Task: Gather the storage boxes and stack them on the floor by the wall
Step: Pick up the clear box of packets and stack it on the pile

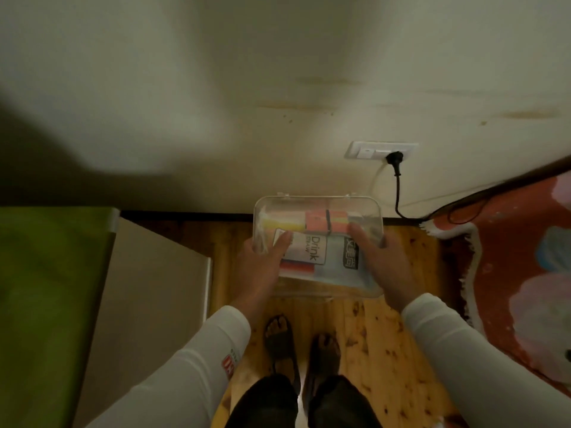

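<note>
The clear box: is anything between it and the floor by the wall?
Nothing visible does. The left hand and right hand hold the box above wood floor at the wall; the cord and rug lie to its right.

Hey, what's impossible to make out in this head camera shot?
Box: from above, the head view cannot show whether it touches the floor.
Left hand and right hand: fingers blurred, head view, so grip unclear.
Blue pack label: blurred, head view.
Cabinet: cut off by left edge, head view.
</note>
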### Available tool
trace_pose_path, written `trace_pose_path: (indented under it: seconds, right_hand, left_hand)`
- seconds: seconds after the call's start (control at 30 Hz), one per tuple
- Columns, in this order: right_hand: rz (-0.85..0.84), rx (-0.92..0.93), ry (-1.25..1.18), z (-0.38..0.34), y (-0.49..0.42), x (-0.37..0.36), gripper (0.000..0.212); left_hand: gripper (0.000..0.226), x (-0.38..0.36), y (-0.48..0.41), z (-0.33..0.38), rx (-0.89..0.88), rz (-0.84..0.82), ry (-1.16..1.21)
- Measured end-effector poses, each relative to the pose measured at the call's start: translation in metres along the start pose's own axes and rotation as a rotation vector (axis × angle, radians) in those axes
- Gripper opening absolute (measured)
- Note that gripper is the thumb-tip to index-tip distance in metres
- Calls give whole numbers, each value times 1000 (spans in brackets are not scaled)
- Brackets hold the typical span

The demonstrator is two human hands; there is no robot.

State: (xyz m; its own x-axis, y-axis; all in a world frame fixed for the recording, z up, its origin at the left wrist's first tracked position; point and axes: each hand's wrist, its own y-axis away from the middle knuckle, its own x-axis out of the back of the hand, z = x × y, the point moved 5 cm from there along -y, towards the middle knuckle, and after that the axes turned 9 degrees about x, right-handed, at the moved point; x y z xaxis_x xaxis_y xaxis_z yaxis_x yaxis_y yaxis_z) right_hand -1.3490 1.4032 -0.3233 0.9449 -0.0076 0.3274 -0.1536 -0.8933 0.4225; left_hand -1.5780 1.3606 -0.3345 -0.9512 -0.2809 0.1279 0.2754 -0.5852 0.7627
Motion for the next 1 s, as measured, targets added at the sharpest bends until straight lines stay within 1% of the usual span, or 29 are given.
trace_pose_path:
  seconds: [0.1, 0.23, 0.33, 0.4, 0.47, 0.57, 0.63, 0.7, 0.73, 0.77, 0.87, 0.93, 1.0]
  right_hand:
    - [-9, -26, -1, 13, -28, -10, 67]
    - [-20, -14, 48, 40, -73, -28, 56]
    - [-36, -19, 95, 59, -105, -41, 70]
    - [-34, -22, 77, 70, -121, -46, 72]
    - [-31, -29, 71, 83, -138, -50, 67]
    - [-44, -11, 110, 92, -155, -56, 61]
    - [-46, -3, 116, 96, -165, -59, 51]
    - [-56, -1, 123, 102, -176, -64, 37]
    - [-66, 0, 137, 105, -179, -67, 36]
    - [-73, 0, 146, 106, -182, -69, 38]
    - [-57, -4, 155, 109, -190, -71, 56]
    - [-55, -9, 150, 111, -195, -73, 58]
    - [-54, -27, 149, 116, -197, -75, 58]
  left_hand:
    - [60, -6, -29, -6, 11, 29, -5]
    - [66, -16, -77, -19, 56, 59, 1]
    - [68, -24, -109, -28, 110, 69, 29]
    - [69, -28, -125, -30, 112, 88, 37]
    - [73, -35, -143, -32, 100, 102, 35]
    - [93, -41, -159, -32, 94, 110, 8]
    - [100, -43, -168, -34, 86, 117, 7]
    - [101, -45, -179, -36, 90, 123, 2]
    - [100, -46, -183, -36, 94, 127, -3]
    - [98, -46, -185, -37, 95, 127, -4]
    - [86, -46, -194, -40, 89, 145, -7]
    - [77, -46, -201, -43, 86, 161, -16]
    - [73, -47, -206, -46, 89, 168, -29]
